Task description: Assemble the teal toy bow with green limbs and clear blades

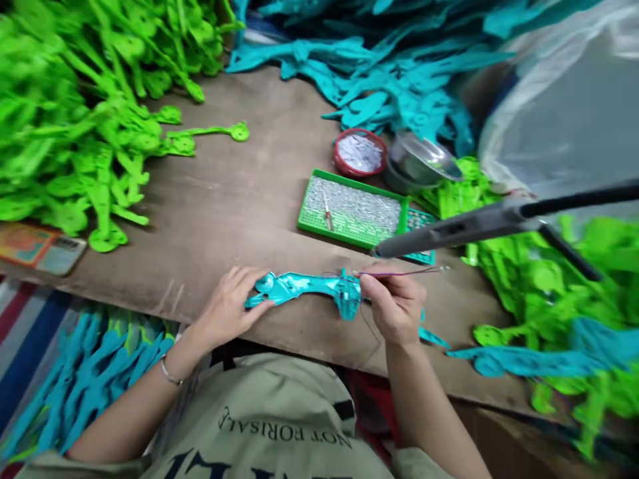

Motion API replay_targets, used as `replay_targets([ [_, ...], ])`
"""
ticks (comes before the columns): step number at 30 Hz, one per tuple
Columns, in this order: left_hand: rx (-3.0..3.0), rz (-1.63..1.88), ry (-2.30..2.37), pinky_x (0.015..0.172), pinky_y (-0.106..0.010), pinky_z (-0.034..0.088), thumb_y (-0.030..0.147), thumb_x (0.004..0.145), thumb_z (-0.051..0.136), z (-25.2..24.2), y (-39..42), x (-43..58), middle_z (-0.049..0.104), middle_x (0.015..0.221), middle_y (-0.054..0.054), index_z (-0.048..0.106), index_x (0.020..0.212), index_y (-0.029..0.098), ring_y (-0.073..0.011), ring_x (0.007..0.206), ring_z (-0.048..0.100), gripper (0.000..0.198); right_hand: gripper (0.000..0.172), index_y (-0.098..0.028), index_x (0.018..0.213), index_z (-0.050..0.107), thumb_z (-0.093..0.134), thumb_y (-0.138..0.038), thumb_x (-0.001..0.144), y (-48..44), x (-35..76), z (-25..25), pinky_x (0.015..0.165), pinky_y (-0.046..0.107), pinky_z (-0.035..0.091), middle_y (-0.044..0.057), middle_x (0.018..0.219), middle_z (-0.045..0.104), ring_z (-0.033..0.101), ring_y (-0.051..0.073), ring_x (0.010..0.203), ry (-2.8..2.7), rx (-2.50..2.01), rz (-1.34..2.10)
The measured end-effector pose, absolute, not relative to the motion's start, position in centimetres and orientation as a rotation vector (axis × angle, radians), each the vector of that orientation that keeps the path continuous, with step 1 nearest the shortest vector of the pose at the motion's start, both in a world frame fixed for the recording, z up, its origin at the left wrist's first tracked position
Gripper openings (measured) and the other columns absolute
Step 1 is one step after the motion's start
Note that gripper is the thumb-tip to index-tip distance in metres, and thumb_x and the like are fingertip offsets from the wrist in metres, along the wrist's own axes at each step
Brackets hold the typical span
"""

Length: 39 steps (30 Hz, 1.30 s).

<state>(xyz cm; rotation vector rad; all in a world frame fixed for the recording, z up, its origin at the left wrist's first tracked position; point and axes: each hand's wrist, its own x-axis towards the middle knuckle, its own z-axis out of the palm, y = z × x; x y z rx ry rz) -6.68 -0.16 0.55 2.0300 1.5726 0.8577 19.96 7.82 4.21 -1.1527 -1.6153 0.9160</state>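
A long teal plastic part lies across the front of the brown table. My left hand is closed on its left end, with the thumb at the near side and the fingers on the far side. At the part's wider right end, my right hand pinches thin dark wires between thumb and fingers. The wires stick out to the right past the hand, and a loose strand hangs below the part. Whether the right fingertips also touch the teal part, I cannot tell.
A grey rod-like tool hangs over the table at right. Behind the part stand a green tray of small metal pieces with a screwdriver, a red bowl and a metal bowl. Green parts and teal parts are heaped around.
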Motion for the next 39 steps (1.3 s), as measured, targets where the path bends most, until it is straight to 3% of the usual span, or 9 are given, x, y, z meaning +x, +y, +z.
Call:
replay_targets([
  [4,2.097,0.882,1.528,0.091,-0.043,0.050,0.029,0.093,0.061,1.2,1.0,-5.4,0.069,0.116,-0.010,0.060,0.123,0.022,-0.0274,0.108,0.062,0.030,0.025,-0.023,0.070,0.062,0.059,-0.042,0.086,6.1,22.2,3.3,0.050,0.031,0.043,0.001,0.056,0.058,0.054,0.017,0.052,-1.517,-1.137,0.852],
  [9,2.197,0.866,1.357,0.091,-0.044,0.049,0.019,0.097,0.050,2.8,2.9,-1.3,0.068,0.112,-0.010,0.059,0.116,0.020,-0.0264,0.105,0.061,0.021,0.019,-0.025,0.063,0.053,0.058,-0.037,0.077,4.8,24.3,1.5,0.047,0.031,0.037,-0.002,0.047,0.042,0.042,0.016,0.045,-1.302,-1.158,0.703],
  [12,2.215,0.852,1.308,0.088,-0.044,0.049,0.023,0.096,0.055,3.6,3.4,1.8,0.068,0.110,-0.010,0.059,0.112,0.019,-0.0265,0.101,0.061,0.017,0.017,-0.024,0.067,0.053,0.055,-0.036,0.079,4.5,25.5,0.6,0.051,0.031,0.040,-0.001,0.055,0.051,0.046,0.017,0.050,-1.232,-1.308,0.648],
  [17,2.232,0.819,1.369,0.085,-0.042,0.050,0.023,0.094,0.056,2.8,4.0,6.5,0.065,0.115,-0.012,0.061,0.111,0.019,-0.0270,0.102,0.059,0.018,0.020,-0.024,0.081,0.062,0.048,-0.036,0.089,4.5,26.8,0.0,0.072,0.035,0.050,0.004,0.083,0.069,0.062,0.022,0.077,-1.435,-1.563,0.690],
  [24,2.490,0.700,1.448,0.085,-0.043,0.049,0.023,0.093,0.058,0.4,4.0,9.9,0.065,0.116,-0.010,0.070,0.094,0.023,-0.0272,0.104,0.057,0.012,0.022,-0.024,0.078,0.057,0.044,-0.030,0.095,5.1,26.9,0.2,0.075,0.036,0.047,0.004,0.082,0.066,0.061,0.021,0.079,-1.755,-1.593,0.649],
  [30,2.487,0.751,1.461,0.087,-0.043,0.050,0.020,0.096,0.051,-1.0,3.1,10.5,0.066,0.116,-0.012,0.067,0.116,0.023,-0.0253,0.101,0.061,0.026,0.019,-0.024,0.081,0.056,0.043,-0.023,0.095,5.4,27.3,0.6,0.077,0.037,0.049,0.004,0.084,0.067,0.060,0.022,0.083,-1.926,-1.497,0.637],
  [39,2.543,0.715,1.471,0.094,-0.043,0.051,0.015,0.095,0.051,-1.9,2.7,10.8,0.067,0.114,-0.013,0.066,0.116,0.019,-0.0252,0.103,0.062,0.026,0.021,-0.024,0.083,0.057,0.042,-0.025,0.097,5.9,27.5,0.7,0.077,0.038,0.047,0.005,0.085,0.067,0.058,0.022,0.082,-2.028,-1.424,0.699],
])
